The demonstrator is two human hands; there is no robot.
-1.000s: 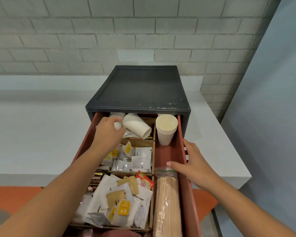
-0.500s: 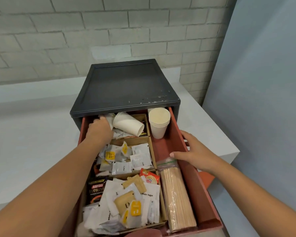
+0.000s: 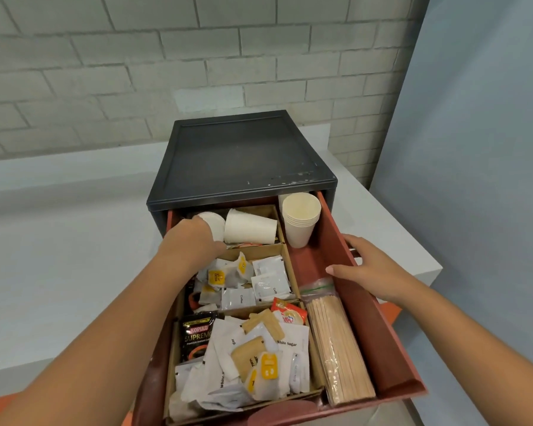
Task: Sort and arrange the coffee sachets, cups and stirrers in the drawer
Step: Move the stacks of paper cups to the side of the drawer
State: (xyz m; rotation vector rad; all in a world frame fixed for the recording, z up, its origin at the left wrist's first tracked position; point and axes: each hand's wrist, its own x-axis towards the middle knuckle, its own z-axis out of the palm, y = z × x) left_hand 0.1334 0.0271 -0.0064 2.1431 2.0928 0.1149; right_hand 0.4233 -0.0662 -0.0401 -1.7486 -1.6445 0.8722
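On white worktop, left hand covers tipped cup, grip unclear; right hand rests flat on the drawer wall beneath it.

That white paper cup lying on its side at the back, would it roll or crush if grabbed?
Probably rolls if nudged: the white paper cup lies on its round side. Likely light and easily dented, being thin paper.
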